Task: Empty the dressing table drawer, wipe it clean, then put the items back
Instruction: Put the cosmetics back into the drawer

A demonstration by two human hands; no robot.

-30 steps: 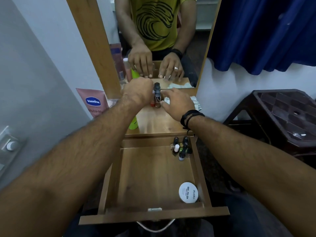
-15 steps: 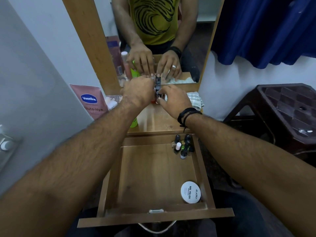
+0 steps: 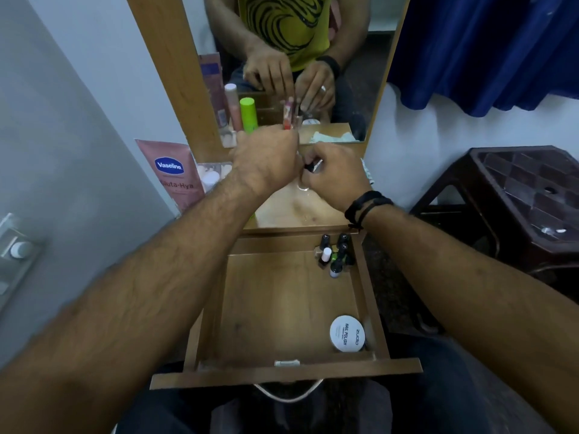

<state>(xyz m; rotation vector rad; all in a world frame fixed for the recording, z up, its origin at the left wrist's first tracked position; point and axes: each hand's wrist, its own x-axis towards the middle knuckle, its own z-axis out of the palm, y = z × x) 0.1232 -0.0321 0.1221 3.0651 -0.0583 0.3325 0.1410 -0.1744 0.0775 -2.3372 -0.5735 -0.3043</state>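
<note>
Change: both hands have lifted off the tabletop since the earlier frames; the small items they gather now sit higher, in front of the mirror's lower edge.
Sticks [image 3: 289, 115]: a few slim sticks, red and pink, rise from the top of the left fist; only their tips show.
Left hand [image 3: 266, 161]: fingers curled round the sticks, knuckles toward the camera.
Right hand [image 3: 336, 175]: just beside the left hand, fingers curled, pinching a small dark item [image 3: 310, 166]; what it is cannot be told.
Tabletop [image 3: 297, 208]: below both hands, with a wet-looking sheen.
Drawer [image 3: 275, 308]: pulled open, well below the hands.
Bottles [image 3: 335, 255]: a cluster of nail polish bottles in the drawer's far right corner.
Tub [image 3: 347, 333]: white round lid, near right corner of the drawer.
Tube [image 3: 174, 173]: pink Vaseline tube, leaning at the wall, left of the hands.
Stool [image 3: 517, 195]: dark, at right.
</note>
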